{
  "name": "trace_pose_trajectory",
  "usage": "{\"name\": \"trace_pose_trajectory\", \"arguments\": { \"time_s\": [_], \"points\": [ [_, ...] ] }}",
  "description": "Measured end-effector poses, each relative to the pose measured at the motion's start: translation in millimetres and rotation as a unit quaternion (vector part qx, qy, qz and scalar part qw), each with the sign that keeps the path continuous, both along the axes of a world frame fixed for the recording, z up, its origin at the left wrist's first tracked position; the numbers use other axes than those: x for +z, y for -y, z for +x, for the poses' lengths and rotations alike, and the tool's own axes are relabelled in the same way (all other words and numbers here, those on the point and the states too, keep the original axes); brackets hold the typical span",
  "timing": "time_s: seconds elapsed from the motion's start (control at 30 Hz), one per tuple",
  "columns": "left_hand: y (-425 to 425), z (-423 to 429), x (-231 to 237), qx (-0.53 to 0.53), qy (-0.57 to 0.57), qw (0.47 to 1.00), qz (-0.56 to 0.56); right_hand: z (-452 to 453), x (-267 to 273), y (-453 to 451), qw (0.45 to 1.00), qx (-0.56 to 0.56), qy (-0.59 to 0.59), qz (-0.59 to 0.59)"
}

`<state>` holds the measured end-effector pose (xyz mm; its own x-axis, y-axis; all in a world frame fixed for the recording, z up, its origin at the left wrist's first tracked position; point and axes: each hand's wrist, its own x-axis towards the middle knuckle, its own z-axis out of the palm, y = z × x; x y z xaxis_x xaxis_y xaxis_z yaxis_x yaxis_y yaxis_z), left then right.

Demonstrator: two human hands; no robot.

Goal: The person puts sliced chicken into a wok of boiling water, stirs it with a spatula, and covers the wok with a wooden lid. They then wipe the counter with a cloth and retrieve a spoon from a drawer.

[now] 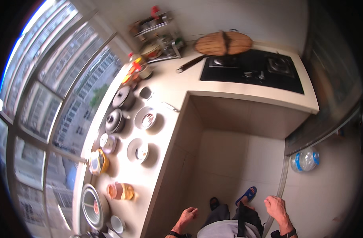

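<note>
My left hand (187, 217) hangs low in front of me with fingers curled, and nothing shows in it. On the other side, my right hand (277, 208) makes a loose fist above the floor by the door track; it appears to hold nothing. Left of me runs a pale countertop (154, 175). The thing nearest my left hand there is a jar of amber liquid (125, 191) with a reddish lid. Two white bowls (131, 151) with food remains or small items in them stand farther along; their contents are blurred.
Lidded dark pots (114, 120) line the window side, with nested basins (105, 208) nearer me. A round wooden lid (211, 44) covers a long-handled pan by the black gas hob (252, 74). A large plastic water bottle (303, 161) lies beyond the door track (284, 184).
</note>
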<state>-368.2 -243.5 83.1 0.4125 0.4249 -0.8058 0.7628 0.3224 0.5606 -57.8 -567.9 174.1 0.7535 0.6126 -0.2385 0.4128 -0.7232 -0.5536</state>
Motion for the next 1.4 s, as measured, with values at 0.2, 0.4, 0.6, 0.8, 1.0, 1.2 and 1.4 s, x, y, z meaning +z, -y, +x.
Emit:
{"name": "trace_pose_trajectory", "arguments": {
  "time_s": [0.2,0.4,0.6,0.8,1.0,1.2,1.4],
  "points": [
    [18.9,-131.6,-36.8,0.183,0.004,0.981,-0.062,-47.0,37.1,-82.8,0.983,0.168,0.006,-0.071],
    [38.5,-180.5,-33.0,0.284,0.028,0.958,-0.032,-68.4,63.9,-163.2,0.935,0.342,0.022,-0.09],
    [50.2,-193.9,10.0,0.381,0.062,0.922,0.001,-81.8,70.7,-246.8,0.871,0.488,0.031,-0.05],
    [59.9,-193.9,60.0,0.457,0.104,0.881,0.064,-120.5,61.7,-339.4,0.799,0.596,0.042,0.068],
    [-34.4,-262.4,168.0,0.504,0.163,0.803,0.272,-188.0,70.6,-406.5,0.755,0.647,0.028,0.101],
    [-202.7,-452.5,215.0,0.483,0.042,0.748,0.454,-250.0,77.4,-450.5,0.767,0.637,0.037,0.076],
    [-325.6,-563.6,173.3,0.452,-0.114,0.774,0.427,-296.1,76.5,-468.3,0.799,0.599,0.023,0.038]
  ]
}}
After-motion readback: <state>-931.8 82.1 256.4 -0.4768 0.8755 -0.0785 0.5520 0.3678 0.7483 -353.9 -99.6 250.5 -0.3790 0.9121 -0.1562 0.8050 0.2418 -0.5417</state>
